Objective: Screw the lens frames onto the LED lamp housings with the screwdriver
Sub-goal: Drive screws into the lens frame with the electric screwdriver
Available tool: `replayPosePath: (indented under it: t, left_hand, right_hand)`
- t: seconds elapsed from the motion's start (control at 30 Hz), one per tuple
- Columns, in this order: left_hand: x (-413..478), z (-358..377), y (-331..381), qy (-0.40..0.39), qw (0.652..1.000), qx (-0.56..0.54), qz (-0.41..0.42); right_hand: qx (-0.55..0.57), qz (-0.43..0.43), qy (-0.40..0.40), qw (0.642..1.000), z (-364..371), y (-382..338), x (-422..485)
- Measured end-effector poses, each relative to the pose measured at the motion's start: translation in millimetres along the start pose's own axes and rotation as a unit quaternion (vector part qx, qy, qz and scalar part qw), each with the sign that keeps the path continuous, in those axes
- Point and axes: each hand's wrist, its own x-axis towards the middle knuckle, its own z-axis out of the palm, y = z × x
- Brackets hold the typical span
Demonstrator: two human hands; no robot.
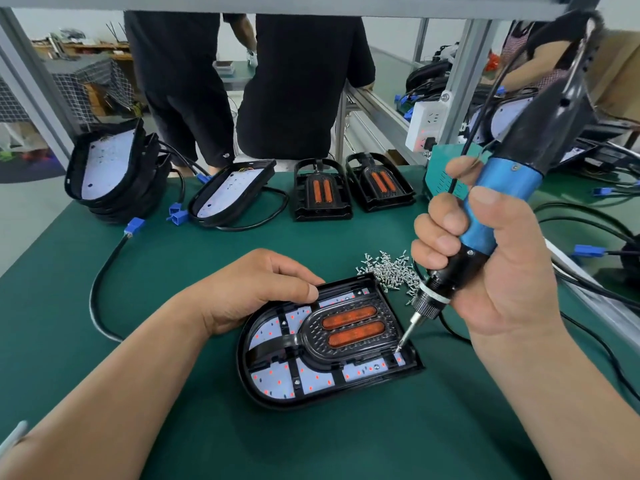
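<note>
Green matting covered the desk point(346, 445). Head view: the LED lamp housing point(252, 389) lay flat close before me, with the lens frame point(313, 344) seated inside it over the white LED board point(273, 375). My left grip point(249, 289) held the housing's far left rim, thumb on top, fingers curled down behind it. My right grip point(485, 268) was wrapped tight round the screwdriver point(502, 192), whose bit point(407, 332) leaned down from the upper right and met the frame at its near right corner; whether a screw sat beneath the tip I could not tell. A heap of loose screws point(391, 268) lay just beyond the housing. Near the desk's far edge stood spare frames point(322, 192) and a stack of housings point(114, 168). Judged risks: the tilted bit could cam out and skid onto the board, scarring an LED; driven askew, the screw could cross-thread; a slack left hold would let the housing twist under torque.
</note>
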Motion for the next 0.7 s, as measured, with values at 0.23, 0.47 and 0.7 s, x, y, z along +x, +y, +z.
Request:
replayPosePath:
  t: [0.23,0.47,0.7]
  left_hand:
    - [-0.4,1.8,1.4,0.003,1.0,-0.001,-0.001]
    - [-0.9,3.4,2.0,0.014,1.0,0.005,-0.004]
    - [0.6,5.1,1.6,0.029,0.999,0.017,-0.002]
  right_hand:
    - [-0.012,0.003,-0.028,1.0,3.3,4.3,-2.0]
    - [-0.026,0.006,-0.047,0.999,2.5,5.7,-2.5]
    - [-0.033,0.012,-0.105,0.994,3.5,7.1,-4.7]
